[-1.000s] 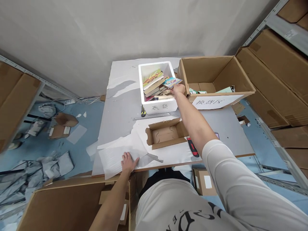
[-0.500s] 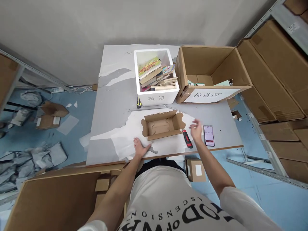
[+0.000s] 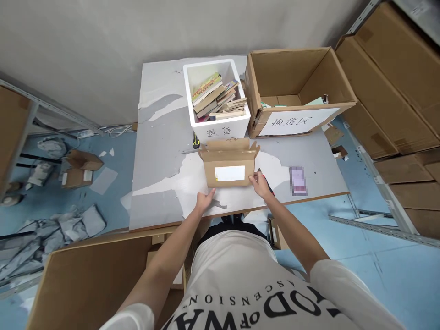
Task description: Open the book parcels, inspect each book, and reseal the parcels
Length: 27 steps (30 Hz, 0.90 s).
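A small open cardboard box (image 3: 209,170) is tipped up over the table, its outer face with a white label (image 3: 229,173) turned toward me. Its flaps stand up along the far side, and the inside is hidden. My right hand (image 3: 261,185) grips the lower right corner, thumb on the front. At the lower left edge, my left hand (image 3: 205,200) holds the box with the thumb against it; its other fingers are mostly hidden. A red and black utility knife (image 3: 270,187) lies partly covered by my right hand.
Behind the box stand a white foam bin (image 3: 220,134) of books and a large labelled carton (image 3: 302,120). A phone (image 3: 298,181) lies to the right, a yellow-black cutter (image 3: 195,140) by the bin. Torn white covering marks the table (image 3: 154,160). Stacked cartons (image 3: 371,98) flank the right side.
The box has been tilted up from lying flat, so its labelled outer face shows. My right hand has moved left onto its corner, and my left hand now grips its edge.
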### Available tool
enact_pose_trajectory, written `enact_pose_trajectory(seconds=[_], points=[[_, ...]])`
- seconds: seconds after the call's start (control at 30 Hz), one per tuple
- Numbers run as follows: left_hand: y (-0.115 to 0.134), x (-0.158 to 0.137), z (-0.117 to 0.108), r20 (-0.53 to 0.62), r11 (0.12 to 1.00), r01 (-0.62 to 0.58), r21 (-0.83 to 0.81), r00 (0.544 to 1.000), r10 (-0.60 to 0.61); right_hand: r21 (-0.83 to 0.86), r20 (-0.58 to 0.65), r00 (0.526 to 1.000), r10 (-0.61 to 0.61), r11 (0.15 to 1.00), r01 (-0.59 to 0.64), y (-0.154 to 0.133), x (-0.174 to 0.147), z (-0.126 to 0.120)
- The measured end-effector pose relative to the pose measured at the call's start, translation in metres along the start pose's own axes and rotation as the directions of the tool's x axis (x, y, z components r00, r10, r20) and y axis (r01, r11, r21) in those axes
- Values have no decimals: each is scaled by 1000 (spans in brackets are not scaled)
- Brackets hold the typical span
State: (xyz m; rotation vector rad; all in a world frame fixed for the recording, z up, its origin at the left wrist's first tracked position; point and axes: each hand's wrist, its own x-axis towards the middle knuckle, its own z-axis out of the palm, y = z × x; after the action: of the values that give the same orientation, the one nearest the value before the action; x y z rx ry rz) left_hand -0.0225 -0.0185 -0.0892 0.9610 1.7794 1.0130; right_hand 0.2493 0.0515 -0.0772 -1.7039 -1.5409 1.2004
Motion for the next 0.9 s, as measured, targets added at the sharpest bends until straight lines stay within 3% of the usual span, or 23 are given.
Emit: enact_pose_trajectory(seconds=[0.17,0.33,0.57,0.7,0.9], points=[[8,-31,-8,81,993,-114,-25,990,116,-165,-55,998,37,985,-45,-18,-33,-27],[-6,-47,-4,103,995,-96,15,990,94,-226,21,991,128,967,-121,5,-44,-32],[-37,-46,0,114,996,29,80,993,-38,48,90,983,157,986,-162,54,-58,-14],[-41,-41,6,102,989,99,113,989,-111,95,117,985,125,986,-136,73,-70,-5],[-26,-46,6,70,991,62,122,995,-71,136,129,990,56,988,-74,65,-77,-1]])
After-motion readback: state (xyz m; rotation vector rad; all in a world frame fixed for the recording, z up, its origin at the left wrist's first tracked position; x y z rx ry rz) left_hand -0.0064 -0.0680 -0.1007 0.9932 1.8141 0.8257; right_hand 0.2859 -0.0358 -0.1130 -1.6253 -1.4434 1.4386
